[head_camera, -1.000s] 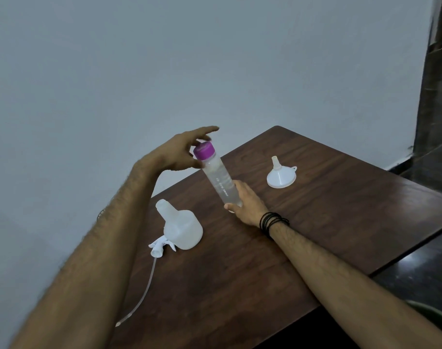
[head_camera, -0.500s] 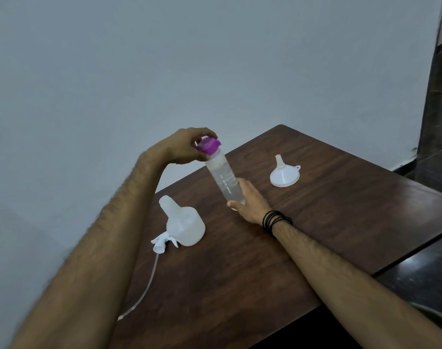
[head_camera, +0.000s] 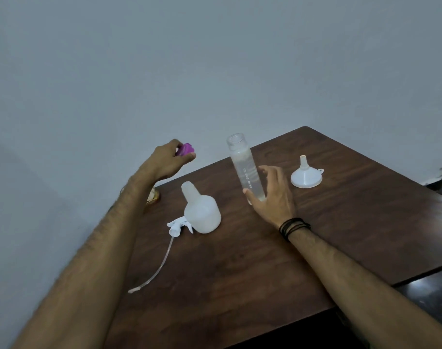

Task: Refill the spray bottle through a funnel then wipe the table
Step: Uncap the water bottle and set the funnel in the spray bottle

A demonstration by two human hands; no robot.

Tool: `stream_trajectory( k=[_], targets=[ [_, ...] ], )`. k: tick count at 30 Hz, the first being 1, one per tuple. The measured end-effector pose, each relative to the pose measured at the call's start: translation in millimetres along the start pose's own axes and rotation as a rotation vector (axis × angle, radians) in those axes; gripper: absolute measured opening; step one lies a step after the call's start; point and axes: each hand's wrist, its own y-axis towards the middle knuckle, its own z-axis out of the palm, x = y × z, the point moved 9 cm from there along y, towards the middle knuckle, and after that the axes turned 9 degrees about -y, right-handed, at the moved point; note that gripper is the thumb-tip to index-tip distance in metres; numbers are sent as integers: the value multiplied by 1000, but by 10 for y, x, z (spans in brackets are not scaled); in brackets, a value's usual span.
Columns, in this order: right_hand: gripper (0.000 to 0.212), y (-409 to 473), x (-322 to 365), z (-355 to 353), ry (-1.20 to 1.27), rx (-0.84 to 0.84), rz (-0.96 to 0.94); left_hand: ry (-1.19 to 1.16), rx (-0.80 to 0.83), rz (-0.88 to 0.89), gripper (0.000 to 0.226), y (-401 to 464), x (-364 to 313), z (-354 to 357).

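Head view: left hand [head_camera: 164,162] raised at 10 o'clock, its fingers [head_camera: 187,157] pinching a glossy purple cap [head_camera: 185,149]. Right hand [head_camera: 272,195], fingers spread, loosely cups a clear, slim, uncapped tube [head_camera: 245,167] of liquid standing on the dark woodgrain desk [head_camera: 340,235]. A frosted spray bottle [head_camera: 202,212] stands at 8 o'clock of the tube beside its white trigger head [head_camera: 178,224]; an upturned white funnel [head_camera: 306,173] rests at 3.
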Motion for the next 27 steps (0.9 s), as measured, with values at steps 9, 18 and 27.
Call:
stream_trajectory(
  k=[9, 18, 27],
  targets=[
    [32, -489, 701, 477, -25, 309, -296, 136, 113, -285, 36, -602, 1548, 341],
    [75, -673, 733, 927, -219, 599, -189, 97, 218, -454, 58, -1001, 2304, 872],
    [69, -687, 667, 992, -251, 661, -155, 117, 110, -418, 60, -1008, 2213, 751]
  ],
)
